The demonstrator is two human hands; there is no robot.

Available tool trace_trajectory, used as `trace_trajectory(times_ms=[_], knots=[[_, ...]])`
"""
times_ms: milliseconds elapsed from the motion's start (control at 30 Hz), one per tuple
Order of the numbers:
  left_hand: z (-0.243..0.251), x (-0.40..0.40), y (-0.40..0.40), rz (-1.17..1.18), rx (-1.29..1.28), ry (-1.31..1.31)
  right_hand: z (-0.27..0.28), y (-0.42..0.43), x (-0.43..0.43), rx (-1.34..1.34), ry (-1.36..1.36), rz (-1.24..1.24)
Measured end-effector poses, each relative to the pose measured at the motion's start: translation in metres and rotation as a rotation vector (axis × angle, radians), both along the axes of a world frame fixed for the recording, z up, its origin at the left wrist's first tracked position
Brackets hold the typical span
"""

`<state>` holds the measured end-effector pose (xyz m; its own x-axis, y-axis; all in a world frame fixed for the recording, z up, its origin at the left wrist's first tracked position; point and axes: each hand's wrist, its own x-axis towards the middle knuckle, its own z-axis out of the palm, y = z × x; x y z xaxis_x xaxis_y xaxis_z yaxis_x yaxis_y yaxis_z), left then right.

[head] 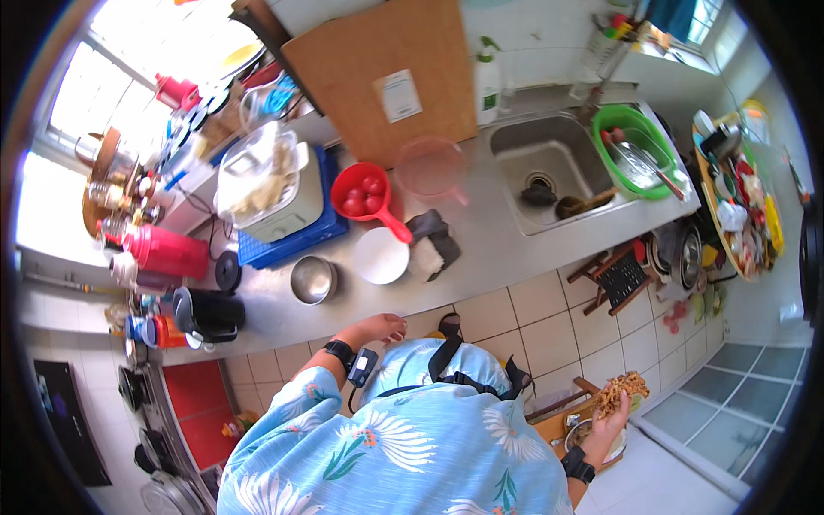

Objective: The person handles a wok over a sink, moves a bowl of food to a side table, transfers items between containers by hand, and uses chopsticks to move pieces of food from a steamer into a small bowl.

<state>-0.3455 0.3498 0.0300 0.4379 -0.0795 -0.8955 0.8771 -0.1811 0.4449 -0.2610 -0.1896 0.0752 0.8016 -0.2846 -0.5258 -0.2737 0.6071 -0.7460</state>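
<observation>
In my right hand [611, 415], at the lower right, is a brown, knobbly piece of food [621, 393] that looks fried; its exact kind cannot be told. My left hand [380, 328] hangs just off the front edge of the steel counter [489, 264], fingers loosely apart and holding nothing. Closest to it on the counter are an empty steel bowl [313, 280] and a white plate [382, 255]. Behind the plate lies a red handled strainer [360, 193] with several round red fruits. Dark and pale cloths [434, 244] lie right of the plate.
A steel sink [547, 167] is set in the counter, with a green basin [634, 151] at its right rim. A black kettle [209, 314] and a pink thermos [167, 251] stand left. A wooden board [386, 77] leans on the wall. Below is a small stool [618, 280].
</observation>
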Motion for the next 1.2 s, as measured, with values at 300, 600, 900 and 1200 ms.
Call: trace_trajectory(times_ms=[300, 600, 900, 1200], knots=[[-0.013, -0.024, 0.051, 0.891, -0.442, -0.288, 0.018, 0.076, 0.052, 0.009, -0.046, 0.349], [-0.024, 0.032, 0.053, 1.164, -0.486, -0.308, 0.04, 0.094, 0.074, -0.05, -0.038, 0.401], [0.022, -0.002, 0.03, 0.988, -0.332, -0.152, 0.032, 0.074, 0.065, -0.074, 0.015, 0.337], [0.093, 0.128, -0.02, 0.615, -0.103, -0.578, 0.045, 0.05, 0.055, -0.014, -0.027, 0.221]])
